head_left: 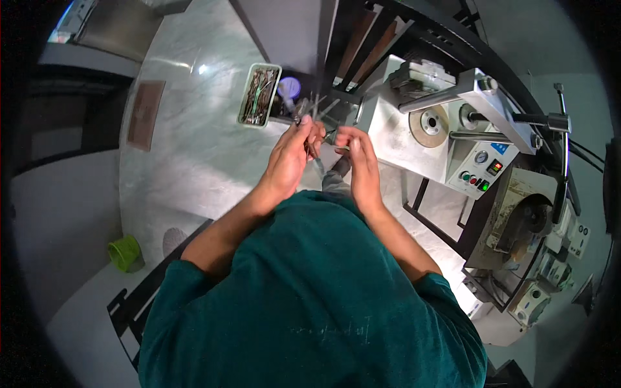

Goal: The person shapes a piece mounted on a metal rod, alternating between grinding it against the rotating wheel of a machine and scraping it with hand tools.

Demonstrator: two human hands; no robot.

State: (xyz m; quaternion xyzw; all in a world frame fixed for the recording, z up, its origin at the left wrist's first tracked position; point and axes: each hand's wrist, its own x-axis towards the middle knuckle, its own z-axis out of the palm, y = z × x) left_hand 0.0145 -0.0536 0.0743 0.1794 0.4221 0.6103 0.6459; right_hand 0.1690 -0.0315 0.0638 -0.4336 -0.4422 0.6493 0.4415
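My own fingers are hiding most of the small metal piece (298, 120) I am holding; its dark tip is showing at my left fingertips, just right of the tray, but its full shape is blurring into the clutter behind. My left hand (288, 159) is pinching it, thumb and fingers together, palm turning inward. My right hand (363, 163) is hovering just beside, fingers curling toward the left; I cannot tell whether they are gripping anything. Both forearms are reaching forward past my dark green cloth shirt (310, 278), which is covering much of the lower view. Beyond, a pale-rimmed rectangular tray (246, 94) is holding a heap of thin, brownish strips, too small to tell apart. To my right, a boxy white machine (396, 143) is carrying a flat round disc (419, 137) with a dark hub, beneath smooth metal bars.
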